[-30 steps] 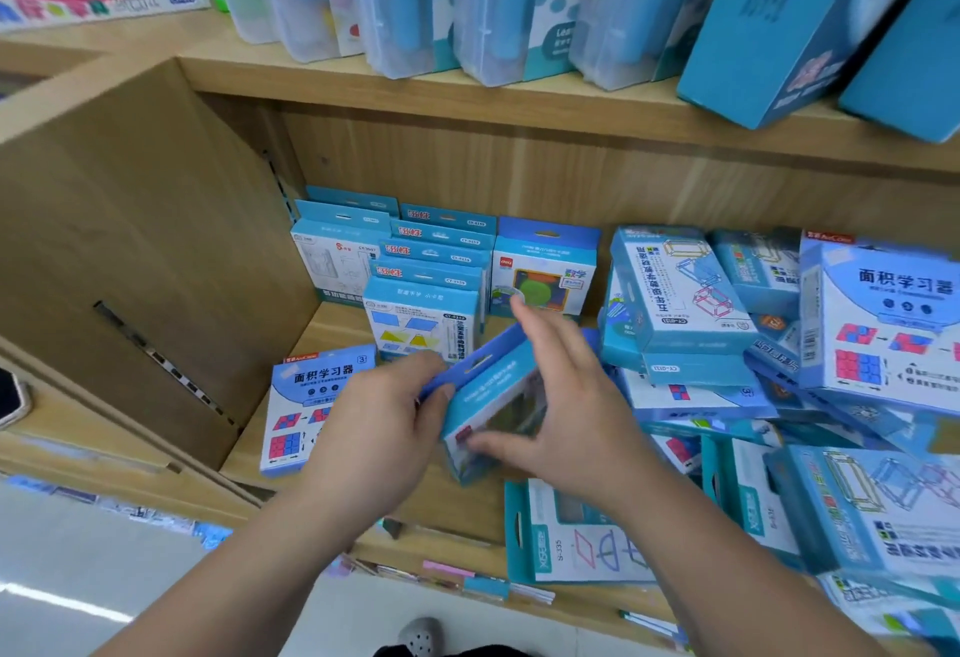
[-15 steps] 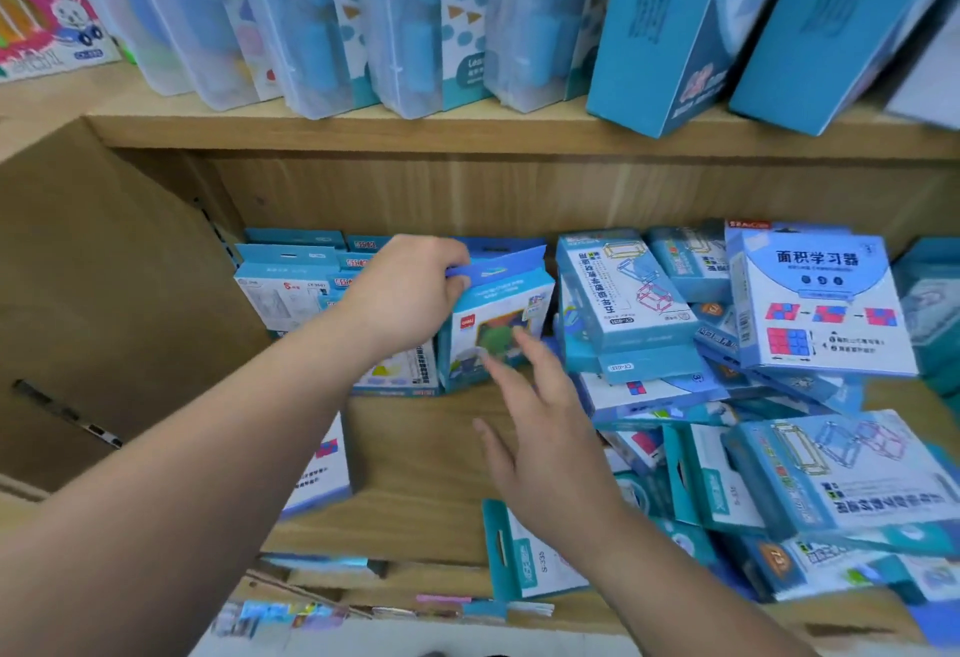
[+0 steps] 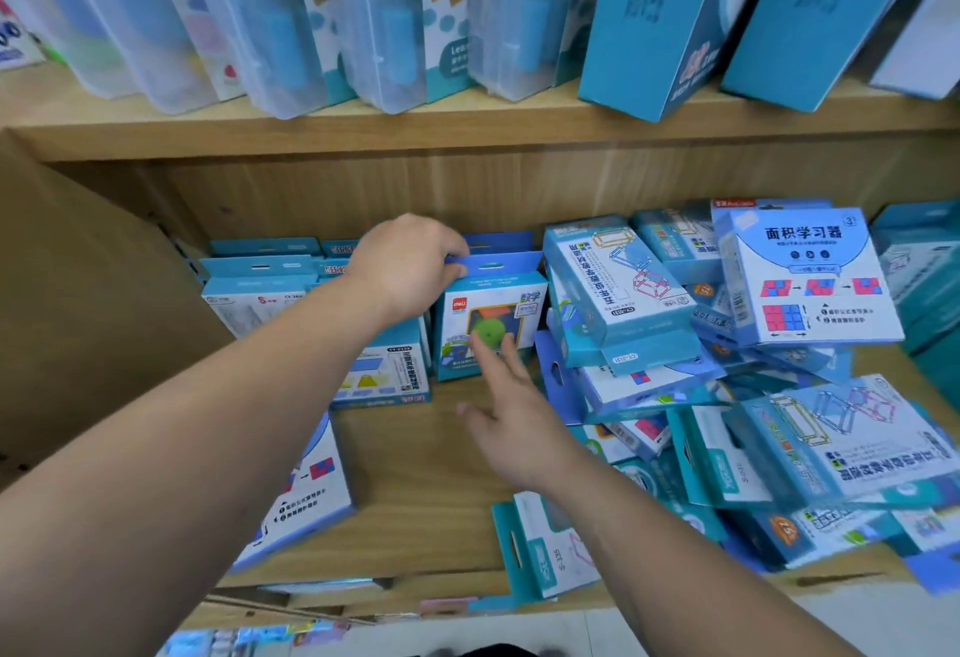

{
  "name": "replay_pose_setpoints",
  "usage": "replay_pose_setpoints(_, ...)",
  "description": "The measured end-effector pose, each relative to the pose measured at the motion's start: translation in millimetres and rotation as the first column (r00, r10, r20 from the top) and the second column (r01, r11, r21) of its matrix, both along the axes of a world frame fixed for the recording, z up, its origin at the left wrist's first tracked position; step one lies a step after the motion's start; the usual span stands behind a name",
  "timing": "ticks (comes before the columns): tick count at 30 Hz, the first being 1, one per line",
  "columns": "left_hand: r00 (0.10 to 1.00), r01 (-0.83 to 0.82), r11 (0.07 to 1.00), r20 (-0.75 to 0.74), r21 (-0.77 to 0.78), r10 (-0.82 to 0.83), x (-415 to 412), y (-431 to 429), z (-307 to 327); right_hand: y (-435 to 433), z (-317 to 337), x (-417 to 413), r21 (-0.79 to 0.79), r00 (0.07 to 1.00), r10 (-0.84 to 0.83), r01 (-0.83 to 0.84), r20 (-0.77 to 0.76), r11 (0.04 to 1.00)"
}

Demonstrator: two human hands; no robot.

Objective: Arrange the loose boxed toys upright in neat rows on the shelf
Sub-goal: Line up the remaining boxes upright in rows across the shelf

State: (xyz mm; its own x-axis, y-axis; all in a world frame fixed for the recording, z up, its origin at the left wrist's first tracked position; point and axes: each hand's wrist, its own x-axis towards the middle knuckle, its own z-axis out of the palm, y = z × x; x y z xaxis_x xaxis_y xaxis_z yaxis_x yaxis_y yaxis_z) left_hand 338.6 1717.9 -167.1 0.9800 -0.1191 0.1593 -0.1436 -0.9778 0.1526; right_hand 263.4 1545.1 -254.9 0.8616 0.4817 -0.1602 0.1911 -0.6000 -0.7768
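The green-disc box (image 3: 491, 316), one of the loose boxed toys, stands upright towards the back of the shelf (image 3: 426, 464), face outward. The left hand (image 3: 410, 267) pinches the left corner of its blue hang tab between thumb and curled fingers. The right hand (image 3: 511, 428) is spread in front of it, with the fingertips (image 3: 485, 347) at the lower part of its face. Whether they touch the card or stop just short, I cannot tell.

Left of the green-disc box, the upright rows (image 3: 270, 287) already stand several deep, front faces out. That part of the job looks done, and this box appears to be starting or extending the next file beside them.

Most of the work is left, I judge. Right of the green-disc box lies a heap (image 3: 670, 386) of toys tilted and stacked at all angles, topped by a large square box (image 3: 810, 277) leaning on the others. In front and to the left, a flat box (image 3: 306, 490) lies on its back. Directly in front, an overhanging box (image 3: 545, 547) juts past the shelf lip.
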Motion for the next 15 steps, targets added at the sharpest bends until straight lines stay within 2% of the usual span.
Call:
replay_pose_setpoints(3, 0.999, 0.025, 1.0, 0.022, 0.019, -0.026, 2, 2, -1, 8, 2, 1, 0.021, 0.999, -0.022, 0.023, -0.032, 1.0)
replay_pose_setpoints(6, 0.997, 0.07, 0.998, 0.035, -0.004, -0.07, 2, 4, -4, 13, -2, -4, 0.016, 0.994, -0.091, 0.09, 0.068, 0.996)
replay_pose_setpoints(9, 0.995, 0.092, 0.99, 0.044, -0.104, -0.088, -1, 6, -7, 11, -8, -6, 0.049, 0.975, -0.16, 0.154, 0.157, 0.987)
replay_pose_setpoints(12, 0.996, 0.076, 0.976, -0.03, -0.205, -0.084, -2, 8, -4, 6, -10, -1, 0.055, 0.982, -0.17, 0.166, 0.085, 0.985)
replay_pose_setpoints(15, 0.992, -0.032, 0.907, -0.123, -0.42, -0.022, -2, 10, -2, 6, -12, 2, 0.091, 0.979, -0.194, 0.188, 0.059, 0.978)
